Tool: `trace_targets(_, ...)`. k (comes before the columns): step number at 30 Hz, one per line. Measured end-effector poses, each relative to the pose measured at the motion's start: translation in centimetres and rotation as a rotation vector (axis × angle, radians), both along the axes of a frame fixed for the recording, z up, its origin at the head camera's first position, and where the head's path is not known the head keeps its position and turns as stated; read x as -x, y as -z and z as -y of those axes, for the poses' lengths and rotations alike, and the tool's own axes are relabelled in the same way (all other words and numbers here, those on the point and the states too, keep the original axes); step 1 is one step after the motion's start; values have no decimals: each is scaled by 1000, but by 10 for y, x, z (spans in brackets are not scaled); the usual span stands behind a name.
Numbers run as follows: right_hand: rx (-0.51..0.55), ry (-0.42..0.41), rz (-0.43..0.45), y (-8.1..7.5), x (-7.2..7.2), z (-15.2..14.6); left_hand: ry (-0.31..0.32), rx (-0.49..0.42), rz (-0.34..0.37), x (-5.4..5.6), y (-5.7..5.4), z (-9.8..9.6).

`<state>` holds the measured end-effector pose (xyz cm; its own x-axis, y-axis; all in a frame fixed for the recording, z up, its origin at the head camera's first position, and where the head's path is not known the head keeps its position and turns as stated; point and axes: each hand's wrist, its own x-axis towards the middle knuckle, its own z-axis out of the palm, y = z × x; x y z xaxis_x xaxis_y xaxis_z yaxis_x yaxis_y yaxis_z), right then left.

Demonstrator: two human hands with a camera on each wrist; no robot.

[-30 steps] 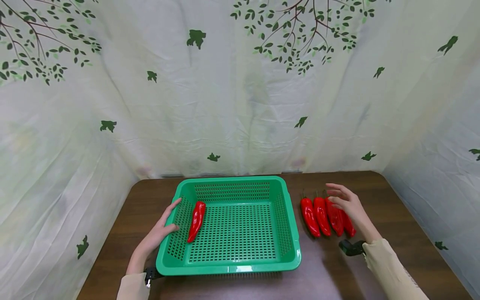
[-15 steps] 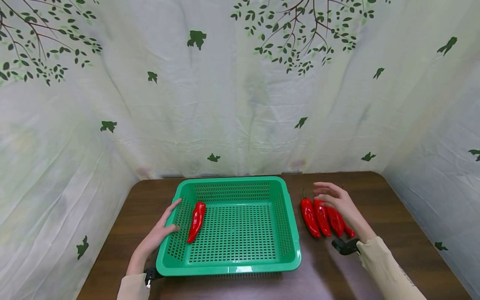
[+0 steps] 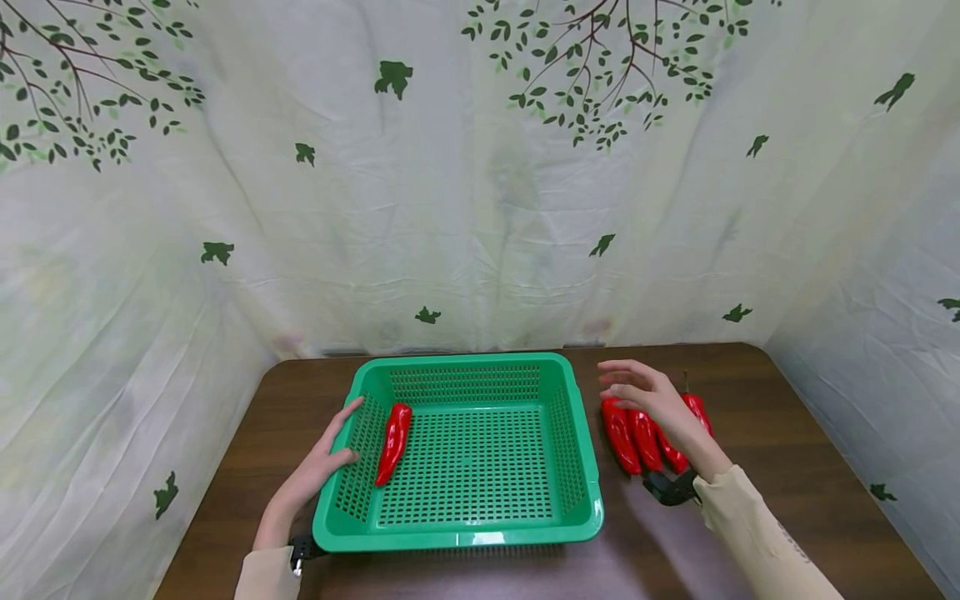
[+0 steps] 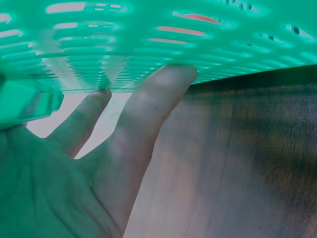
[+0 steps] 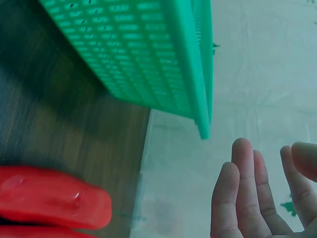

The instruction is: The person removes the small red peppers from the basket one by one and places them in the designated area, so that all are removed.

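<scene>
A green slotted plastic basket [image 3: 461, 360] stands on the table, with one long red pepper [image 3: 393, 446] lying at its left side. My left hand [image 3: 318, 462] is at the basket's left rim, thumb and index finger spread and fairly straight. The left wrist view shows thumb [image 4: 143, 114] and finger reaching the slotted wall. To the right of the basket lie several red peppers [image 3: 619, 437] side by side. My right hand [image 3: 645, 396] is over their stem ends, palm towards the basket, fingers extended and holding nothing. It partly hides the middle peppers.
The brown wooden table [image 3: 780, 433] has rounded back corners. Behind it and at both sides hangs a pale curtain [image 3: 480, 208] printed with leaves and branches. Dark devices sit on both wrists, the right one [image 3: 670, 488] overlapping the peppers' lower ends.
My right hand has moved left across the row of peppers, from the right end to the leftmost one, uncovering the rightmost pepper. My left hand and the basket have stayed in place.
</scene>
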<state>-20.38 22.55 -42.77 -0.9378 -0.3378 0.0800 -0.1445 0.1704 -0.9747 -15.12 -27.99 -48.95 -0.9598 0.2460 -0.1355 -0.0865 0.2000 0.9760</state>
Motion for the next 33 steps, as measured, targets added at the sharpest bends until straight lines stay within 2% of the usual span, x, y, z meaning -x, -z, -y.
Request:
trace_targets(7,12,-41,-20,-4,2,15,1,-7,2,0,0,0)
trace_targets(20,32,-84,62,-13,5,52,-9,1,7,-1,0,0)
trace_targets(27,24,-126,69,-18,7,75,19,-22,-2,-1,-1,0)
trace_targets(33,35,-183,51,-18,10,94,14,-8,1,-1,-2,-1)
